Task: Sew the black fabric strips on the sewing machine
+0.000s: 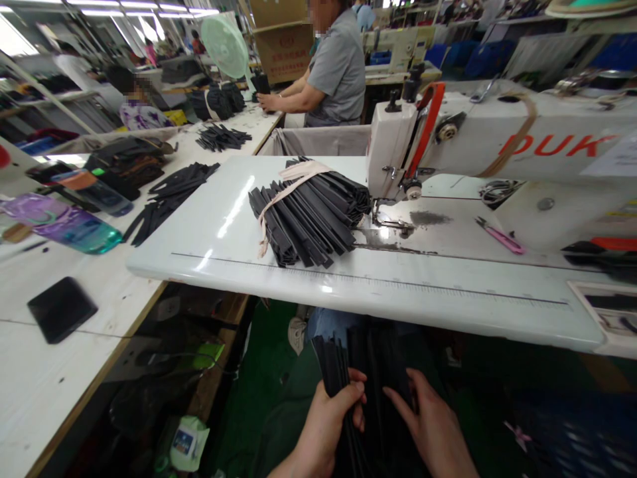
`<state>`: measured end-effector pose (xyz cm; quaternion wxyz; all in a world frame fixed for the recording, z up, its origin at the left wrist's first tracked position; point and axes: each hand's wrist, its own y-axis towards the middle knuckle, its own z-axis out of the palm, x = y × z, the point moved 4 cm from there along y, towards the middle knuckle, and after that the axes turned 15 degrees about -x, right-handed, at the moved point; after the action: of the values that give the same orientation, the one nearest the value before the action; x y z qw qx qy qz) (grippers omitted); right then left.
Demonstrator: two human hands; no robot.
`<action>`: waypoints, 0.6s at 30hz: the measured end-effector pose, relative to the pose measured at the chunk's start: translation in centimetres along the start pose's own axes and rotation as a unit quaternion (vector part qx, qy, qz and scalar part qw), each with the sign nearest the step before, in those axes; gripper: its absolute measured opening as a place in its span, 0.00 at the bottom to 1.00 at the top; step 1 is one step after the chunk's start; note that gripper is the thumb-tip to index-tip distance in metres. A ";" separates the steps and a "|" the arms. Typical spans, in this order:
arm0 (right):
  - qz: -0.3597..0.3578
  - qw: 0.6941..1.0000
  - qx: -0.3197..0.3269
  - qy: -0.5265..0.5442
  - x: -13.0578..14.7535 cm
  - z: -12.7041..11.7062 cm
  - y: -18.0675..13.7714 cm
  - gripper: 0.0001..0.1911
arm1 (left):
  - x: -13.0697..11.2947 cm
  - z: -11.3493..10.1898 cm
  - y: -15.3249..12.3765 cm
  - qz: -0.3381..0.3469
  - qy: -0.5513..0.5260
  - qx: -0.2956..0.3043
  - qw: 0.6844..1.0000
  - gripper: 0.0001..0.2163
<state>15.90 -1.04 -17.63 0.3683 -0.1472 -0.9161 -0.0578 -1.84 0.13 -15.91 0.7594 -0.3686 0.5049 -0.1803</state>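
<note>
Below the table's front edge, over my lap, my left hand (334, 415) is closed around a sheaf of narrow black fabric strips (331, 362), its thumb across them. Beside it, my right hand (432, 421) has its thumb and fingers around more black strips (375, 372); their lower part blends into dark material and is hard to make out. On the sewing machine table above lies a thick bundle of similar black strips (308, 216), tied with a pale cloth band (286, 192). Its right end lies close to the presser foot (393, 224).
The sewing machine (448, 133) spans the right side, with pink thread snips (500, 237) on its bed. On the left table are a phone (62, 309), a purple bottle (62, 222) and loose black strips (174, 192). A co-worker (333, 73) sits beyond, near a fan (225, 45).
</note>
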 end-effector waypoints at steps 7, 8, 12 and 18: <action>-0.015 0.997 -0.021 -0.066 -1.4 -0.3 0.7 0.18 | -0.4 -0.1 -0.3 0.002 0.012 0.001 1.000 0.18; -0.016 0.998 -0.022 -0.063 -1.0 -0.6 0.5 0.19 | -0.5 -0.1 -0.4 0.006 0.020 0.002 1.000 0.20; -0.064 0.993 0.098 0.008 2.8 -0.8 -1.3 0.18 | -0.8 0.2 -0.8 0.024 0.059 0.042 0.997 0.25; -0.071 0.983 0.160 0.060 4.5 -0.5 -0.9 0.18 | -1.2 0.4 -0.8 0.006 0.042 0.023 0.999 0.13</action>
<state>12.84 -0.99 -14.18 0.4365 -0.0170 -0.8979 0.0548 -1.92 0.47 -14.47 0.7473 -0.3398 0.5340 -0.2025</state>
